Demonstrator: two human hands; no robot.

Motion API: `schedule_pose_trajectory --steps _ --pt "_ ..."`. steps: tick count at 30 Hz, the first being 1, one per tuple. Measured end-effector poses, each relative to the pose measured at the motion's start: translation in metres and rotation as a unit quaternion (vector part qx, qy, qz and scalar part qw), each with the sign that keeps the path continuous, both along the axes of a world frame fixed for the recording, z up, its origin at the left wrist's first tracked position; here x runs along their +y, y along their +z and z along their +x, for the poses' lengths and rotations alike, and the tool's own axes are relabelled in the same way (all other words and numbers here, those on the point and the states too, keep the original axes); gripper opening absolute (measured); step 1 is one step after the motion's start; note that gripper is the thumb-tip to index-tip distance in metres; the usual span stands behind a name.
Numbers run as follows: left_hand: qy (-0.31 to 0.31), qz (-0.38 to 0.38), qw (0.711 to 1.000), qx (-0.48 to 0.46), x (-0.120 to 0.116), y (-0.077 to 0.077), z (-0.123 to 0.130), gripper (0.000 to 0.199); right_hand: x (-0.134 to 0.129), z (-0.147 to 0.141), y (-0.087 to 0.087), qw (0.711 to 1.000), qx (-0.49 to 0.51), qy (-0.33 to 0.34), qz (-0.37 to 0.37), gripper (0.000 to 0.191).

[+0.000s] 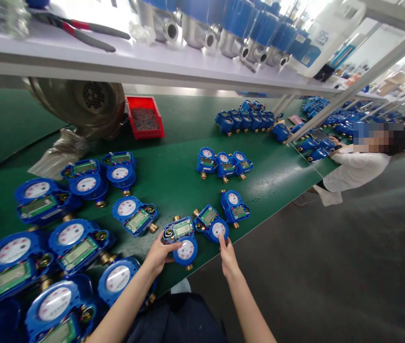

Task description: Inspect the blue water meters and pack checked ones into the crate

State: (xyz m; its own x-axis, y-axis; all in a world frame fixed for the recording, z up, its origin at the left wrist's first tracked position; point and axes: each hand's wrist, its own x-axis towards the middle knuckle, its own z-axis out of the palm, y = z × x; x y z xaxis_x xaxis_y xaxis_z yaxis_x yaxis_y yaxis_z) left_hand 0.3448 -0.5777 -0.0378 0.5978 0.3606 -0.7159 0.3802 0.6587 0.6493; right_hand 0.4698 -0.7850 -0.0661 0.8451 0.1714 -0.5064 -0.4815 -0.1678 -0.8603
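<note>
My left hand (160,252) is closed around the left side of a blue water meter (185,249), its thumb over the white dial. That meter lies near the table's front edge with its green circuit board and display facing up. Just to the right, my right hand (227,251) grips the lower edge of another blue meter (208,216), a finger at its dial. The undersides of both meters and some fingertips are hidden. A third meter (235,208) lies to the right, and another (134,216) lies to the left.
Many blue meters (69,232) crowd the left of the green table (167,166). Three meters (224,164) and a row stand further back. A red bin (145,117) of small parts sits below a shelf (174,62). A person (358,166) works at the right.
</note>
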Motion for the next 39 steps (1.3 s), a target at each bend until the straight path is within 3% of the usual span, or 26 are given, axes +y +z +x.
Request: schedule_pose_trajectory --steps 3,5,9,11,19,23,28,31,34,37,39 --pt "-0.01 0.009 1.0 0.009 0.002 0.0 -0.002 0.078 -0.013 0.02 0.012 0.991 0.006 0.002 -0.134 0.072" --pt "-0.016 0.007 1.0 0.014 0.004 -0.001 -0.003 0.077 -0.014 0.033 0.019 0.985 -0.026 0.041 -0.168 0.075" --pt "-0.025 -0.005 1.0 0.008 0.008 -0.003 -0.004 0.075 -0.006 0.045 0.028 0.988 -0.055 0.142 -0.001 0.075" --pt "-0.035 0.001 0.999 0.006 0.009 -0.004 -0.003 0.075 -0.003 0.039 0.028 0.987 -0.032 0.15 0.047 0.074" --pt "-0.068 0.03 0.997 0.012 0.017 0.007 -0.003 0.075 0.021 -0.042 0.005 0.996 0.025 0.054 0.068 0.09" --pt "-0.098 0.034 0.995 0.013 0.021 0.014 -0.002 0.075 0.032 -0.055 0.001 0.996 0.011 0.025 0.084 0.093" --pt "-0.113 0.091 0.988 0.043 0.017 0.019 -0.008 0.077 0.023 -0.039 0.009 0.995 0.039 0.049 0.073 0.099" --pt "-0.105 0.266 0.955 0.081 0.022 0.033 -0.013 0.081 0.014 -0.02 0.019 0.993 0.065 0.058 0.078 0.088" --pt "-0.111 0.415 0.902 0.046 0.038 0.057 0.0 0.063 0.009 0.006 0.032 0.991 0.078 0.066 0.09 0.068" --pt "-0.194 0.388 0.9 -0.044 0.057 0.073 0.036 0.041 0.012 0.034 0.042 0.987 0.094 0.077 0.101 0.057" --pt "-0.274 0.342 0.897 -0.062 0.068 0.07 0.063 0.035 0.016 0.047 0.047 0.982 0.101 0.105 0.118 0.053"
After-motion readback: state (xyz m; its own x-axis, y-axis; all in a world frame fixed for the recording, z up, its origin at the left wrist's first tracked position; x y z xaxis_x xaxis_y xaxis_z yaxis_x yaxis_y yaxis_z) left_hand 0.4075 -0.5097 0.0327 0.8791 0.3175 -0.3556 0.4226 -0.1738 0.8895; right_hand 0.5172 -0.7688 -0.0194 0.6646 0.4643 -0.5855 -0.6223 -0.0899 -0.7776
